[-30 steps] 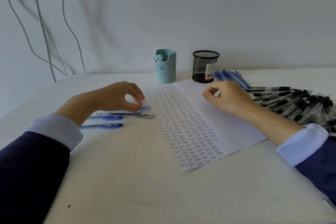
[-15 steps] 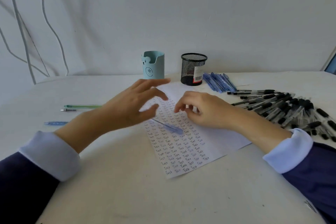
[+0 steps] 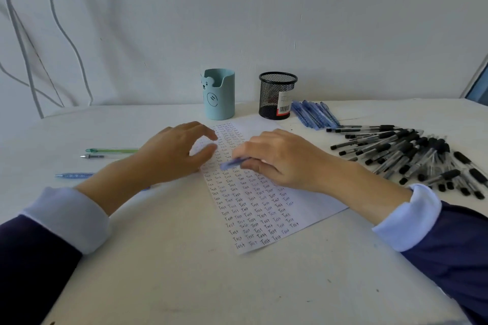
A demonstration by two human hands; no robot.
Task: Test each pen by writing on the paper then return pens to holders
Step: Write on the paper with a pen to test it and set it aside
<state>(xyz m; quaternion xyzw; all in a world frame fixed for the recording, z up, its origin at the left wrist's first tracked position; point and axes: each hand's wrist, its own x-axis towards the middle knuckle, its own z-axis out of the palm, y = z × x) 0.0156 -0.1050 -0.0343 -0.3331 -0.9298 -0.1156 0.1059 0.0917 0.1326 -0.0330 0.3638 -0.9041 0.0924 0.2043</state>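
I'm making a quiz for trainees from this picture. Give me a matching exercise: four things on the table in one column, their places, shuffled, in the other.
1 green pen
2 mesh holder
3 pile of black pens
4 paper

A under the right hand, which holds a blue pen
B far right of the table
C left of the left hand
D right of the light blue holder

Pairs: 1-C, 2-D, 3-B, 4-A

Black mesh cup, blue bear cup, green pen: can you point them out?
black mesh cup [image 3: 272, 97], head view, front mesh wall.
blue bear cup [image 3: 224, 109], head view, front wall.
green pen [image 3: 113, 150], head view, middle of barrel.
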